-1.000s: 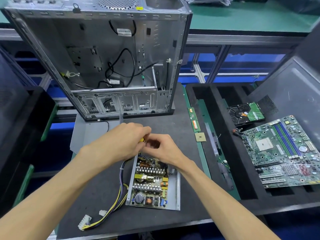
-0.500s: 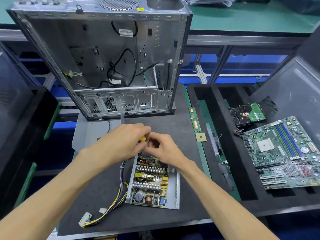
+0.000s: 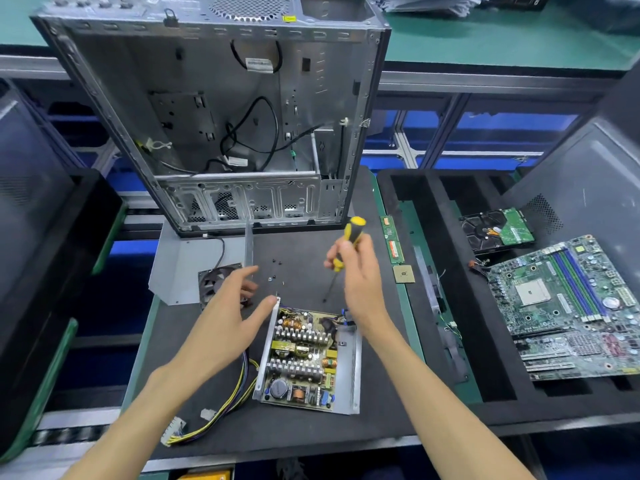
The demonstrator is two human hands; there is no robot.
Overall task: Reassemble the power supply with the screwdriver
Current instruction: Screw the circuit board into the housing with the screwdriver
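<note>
No text or label is sharp enough to read

The yellow-and-black-handled screwdriver (image 3: 347, 245) is showing a yellow cap and black bands. The open silver metal power supply (image 3: 308, 358) is baring a tan board with copper coils, yellow tape and grey fins; yellow, purple and black wires (image 3: 230, 400) are trailing from it. The dark grey mat (image 3: 304, 251) is lying over a green-edged table (image 3: 143, 337). The green motherboard (image 3: 571, 306) is carrying blue and green slots. The bare silver computer case (image 3: 221, 116) is holding black cables.
</note>
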